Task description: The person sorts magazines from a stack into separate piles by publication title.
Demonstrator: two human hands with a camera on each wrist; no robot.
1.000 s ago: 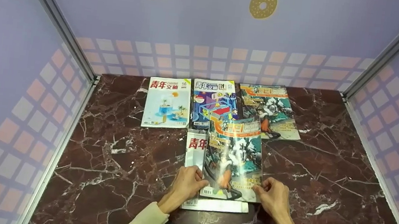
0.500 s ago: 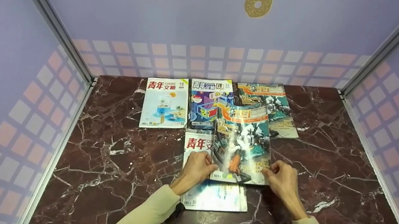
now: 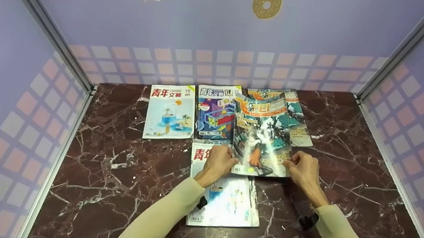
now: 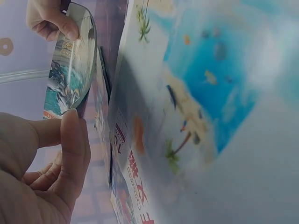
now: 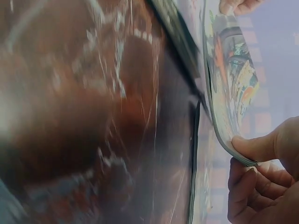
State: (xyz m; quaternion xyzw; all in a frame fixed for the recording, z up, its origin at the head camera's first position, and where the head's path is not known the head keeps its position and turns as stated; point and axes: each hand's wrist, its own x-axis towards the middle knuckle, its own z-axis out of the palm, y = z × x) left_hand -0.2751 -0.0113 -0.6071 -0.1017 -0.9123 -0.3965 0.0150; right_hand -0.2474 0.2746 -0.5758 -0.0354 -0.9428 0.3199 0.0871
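Observation:
Both hands hold a glossy magazine (image 3: 263, 141) with an orange title and a green-toned picture, lifted above the table and sagging between them. My left hand (image 3: 218, 161) pinches its lower left edge, and my right hand (image 3: 304, 169) pinches the lower right corner between thumb and fingers (image 5: 254, 147). In the head view the held magazine overlaps a look-alike magazine (image 3: 301, 133) lying at the back right. Below my left hand lies a white magazine (image 3: 221, 212) with a beach picture and red title, partly covered by the hand and the held magazine.
At the back, a white magazine (image 3: 170, 114) with a red title lies left of a purple-blue magazine (image 3: 212, 115). The dark red marbled table (image 3: 120, 188) is bordered by lilac panels with a chequered band (image 3: 186, 62).
The held magazine has moved away from the body and slightly right, over the look-alike one at the back. More of the white magazine beneath shows. Both hands kept their pinch.

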